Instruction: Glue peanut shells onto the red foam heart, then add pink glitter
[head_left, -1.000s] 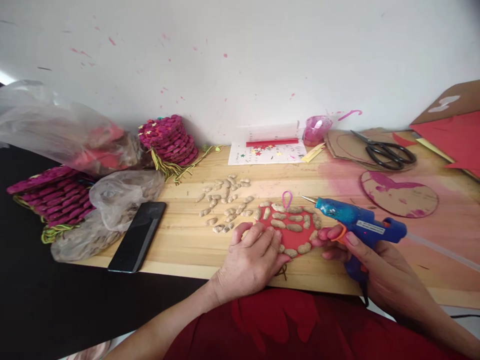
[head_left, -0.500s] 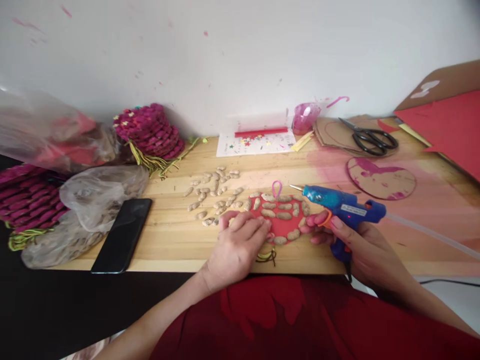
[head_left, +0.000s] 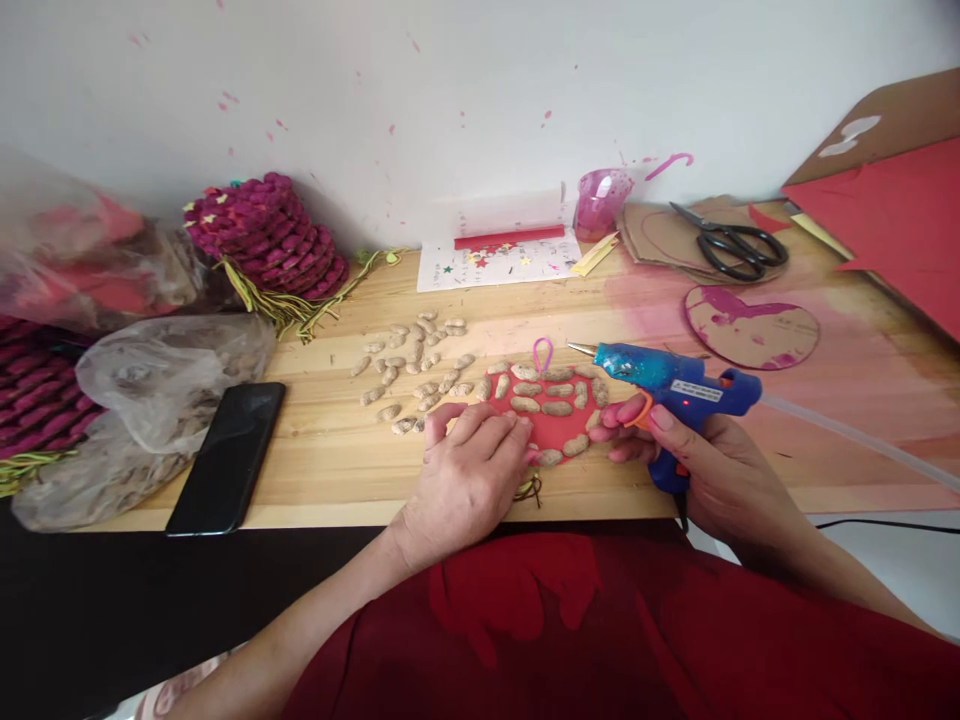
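Observation:
A red heart-shaped card [head_left: 556, 425] with peanut shells stuck around it and a pink loop at its top lies near the front edge of the wooden table [head_left: 337, 470]. My left hand [head_left: 465, 478] rests flat on the heart's left side, fingers stretched out. My right hand [head_left: 701, 460] grips a blue glue gun [head_left: 675, 392] just right of the heart, its metal tip pointing left above the heart's upper right. A clear glue stick juts out of the gun's back. Loose peanuts [head_left: 409, 365] lie scattered left of the heart.
A black phone [head_left: 227, 456] and plastic bags [head_left: 150, 400] of peanuts sit at the left, with magenta woven pieces [head_left: 266, 235] behind. Scissors [head_left: 731, 245], cardboard rounds [head_left: 750, 328], a pink cup [head_left: 598, 200], a sticker sheet [head_left: 499, 265] and red paper [head_left: 892, 220] lie at the back and right.
The view has tilted and shifted, so everything sits higher and further left in the picture. Both hands keep their places on the heart and the glue gun.

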